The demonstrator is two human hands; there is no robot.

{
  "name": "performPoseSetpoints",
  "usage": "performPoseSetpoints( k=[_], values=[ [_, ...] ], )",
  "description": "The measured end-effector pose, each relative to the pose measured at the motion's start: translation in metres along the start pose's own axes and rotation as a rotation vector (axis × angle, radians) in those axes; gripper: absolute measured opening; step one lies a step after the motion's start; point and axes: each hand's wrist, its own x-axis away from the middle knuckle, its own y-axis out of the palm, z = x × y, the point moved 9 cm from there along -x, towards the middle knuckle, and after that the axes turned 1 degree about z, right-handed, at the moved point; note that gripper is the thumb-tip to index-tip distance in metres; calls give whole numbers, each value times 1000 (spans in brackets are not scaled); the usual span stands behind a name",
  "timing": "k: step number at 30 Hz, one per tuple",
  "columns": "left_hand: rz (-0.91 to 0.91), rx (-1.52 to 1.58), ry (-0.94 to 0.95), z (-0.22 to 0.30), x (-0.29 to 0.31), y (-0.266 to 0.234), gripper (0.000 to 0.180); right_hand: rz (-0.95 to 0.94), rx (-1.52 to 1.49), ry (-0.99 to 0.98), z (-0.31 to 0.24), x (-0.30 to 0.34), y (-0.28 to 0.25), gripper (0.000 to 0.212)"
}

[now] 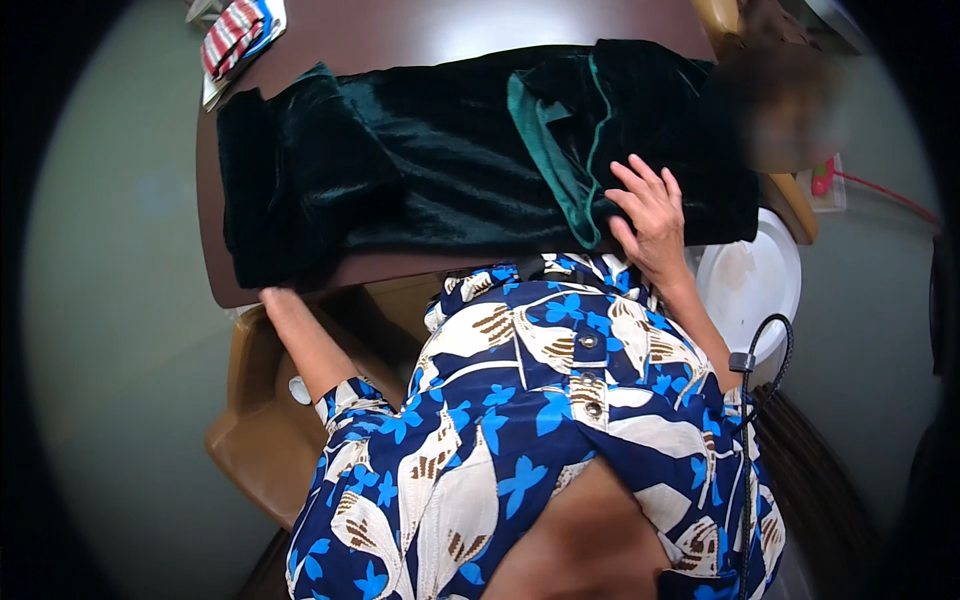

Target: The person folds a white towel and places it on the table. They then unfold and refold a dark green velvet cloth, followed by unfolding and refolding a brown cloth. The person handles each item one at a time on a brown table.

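Observation:
A dark green velvet garment (440,150) lies folded lengthwise on the brown table (430,265). Toward its right part a lighter green edge (560,170) is turned open and shows the inner side. My right hand (648,215) rests on the velvet just right of that edge, its fingers spread and holding nothing. At the table's near left corner is my left hand (280,300), by the garment's lower left end. Its fingers are hidden there, so their grip does not show.
A red-and-white striped cloth (232,42) lies on a pile at the far left corner. Close by on the right is another person (790,110), blurred. A brown chair (255,430) stands at left, a white round surface (755,285) at right, near a pink object (823,177) with a red cord.

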Motion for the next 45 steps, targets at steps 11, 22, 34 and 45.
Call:
performPoseSetpoints(
  k=[11,22,34,45],
  values=[
    [-264,-984,1075,66,31,39,55,18,-175,38,14,-4,-10,35],
    [-666,-638,986,91,155,156,55,125,-86,6,15,3,-2,13],
    [-910,-723,1100,77,233,235,56,1149,-1052,955,184,101,-51,20],
    [-983,-708,1103,68,245,257,57,1274,-593,1832,296,299,2,25]
  ],
)
